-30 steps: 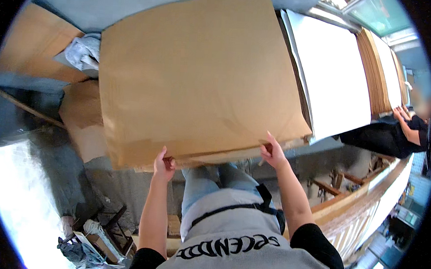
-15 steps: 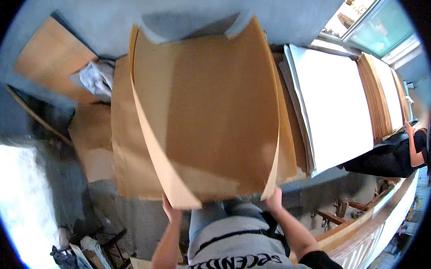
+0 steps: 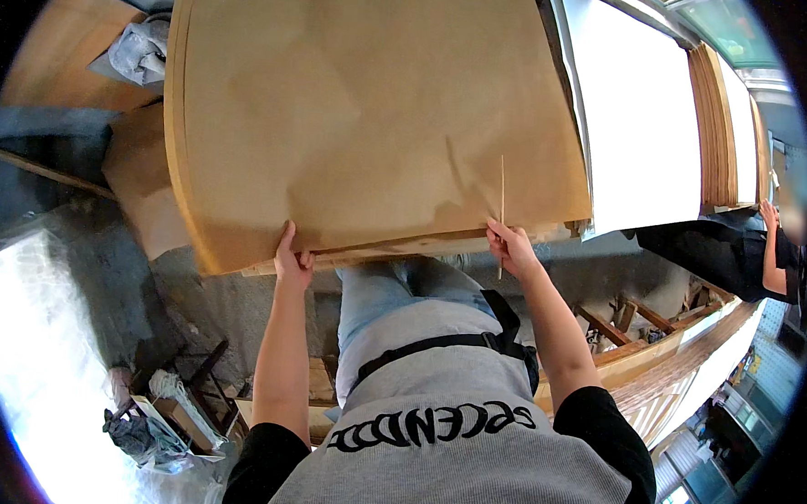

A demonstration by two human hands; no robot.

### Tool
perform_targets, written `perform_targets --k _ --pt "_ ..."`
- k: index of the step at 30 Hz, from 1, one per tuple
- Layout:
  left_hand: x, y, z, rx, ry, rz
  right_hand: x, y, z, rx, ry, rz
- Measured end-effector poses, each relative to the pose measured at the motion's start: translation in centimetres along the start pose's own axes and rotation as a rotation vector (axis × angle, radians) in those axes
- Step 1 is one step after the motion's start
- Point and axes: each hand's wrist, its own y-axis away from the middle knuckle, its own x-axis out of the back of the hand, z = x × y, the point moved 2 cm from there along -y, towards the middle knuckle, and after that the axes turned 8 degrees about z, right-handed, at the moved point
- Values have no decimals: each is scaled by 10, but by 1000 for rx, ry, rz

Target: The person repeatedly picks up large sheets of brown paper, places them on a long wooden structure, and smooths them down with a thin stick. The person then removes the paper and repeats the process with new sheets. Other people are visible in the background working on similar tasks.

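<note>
Brown sheet (image 3: 374, 114) lies on top of the stack (image 3: 238, 266), near edge at the person's waist. Left hand (image 3: 292, 257) pinches that edge, thumb on top, for control. Right hand (image 3: 510, 247) pinches a thin stick (image 3: 501, 211) against the sheet, likely as a guide.

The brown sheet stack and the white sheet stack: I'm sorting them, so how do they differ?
The brown sheet stack is tan, and both the left hand and right hand grip its near edge. The white sheet stack is bright white, untouched, farther right. Both lie flat side by side.
</note>
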Motion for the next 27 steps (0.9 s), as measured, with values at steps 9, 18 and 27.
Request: perform_targets --k 9,18,27 --pt "9 -15 2 52 46 -84 -2 -7 8 9 -26 -46" --pt "-6 12 46 -74 -461 59 -18 -16 4 163 123 317" --pt "-155 136 149 -815 -614 -461 -37 138 11 352 -200 478"
